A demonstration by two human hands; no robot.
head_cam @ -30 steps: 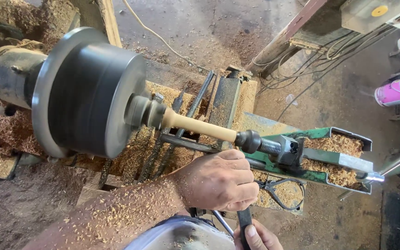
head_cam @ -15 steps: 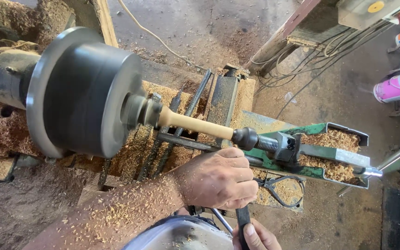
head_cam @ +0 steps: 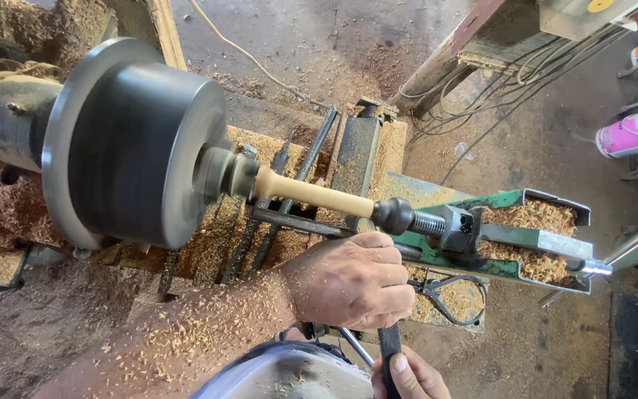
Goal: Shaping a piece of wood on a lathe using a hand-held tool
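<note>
Left hand: the left hand point(head_cam: 352, 279) lies knuckles up, fingers curled down over a dark metal bar point(head_cam: 300, 222) just under the workpiece; what sits inside the fist is hidden, so I cannot tell whether it grips the tool shaft. The forearm is flecked with wood shavings.
Right hand: only the top of the right hand point(head_cam: 407, 375) shows at the bottom edge, thumb laid along the dark tool handle point(head_cam: 389, 347) and closed round it.
Workpiece: a pale wooden spindle point(head_cam: 311, 196) runs between the big dark lathe disc point(head_cam: 131, 144) on one side and the black tailstock point point(head_cam: 393, 216) with its threaded screw on the other.
Lathe bed: a green metal channel point(head_cam: 548, 240) heaped with sawdust.
Nearby: metal calipers point(head_cam: 452, 295) lie below the channel; a pink and white spray can point(head_cam: 633, 133) stands well apart at the far edge.
</note>
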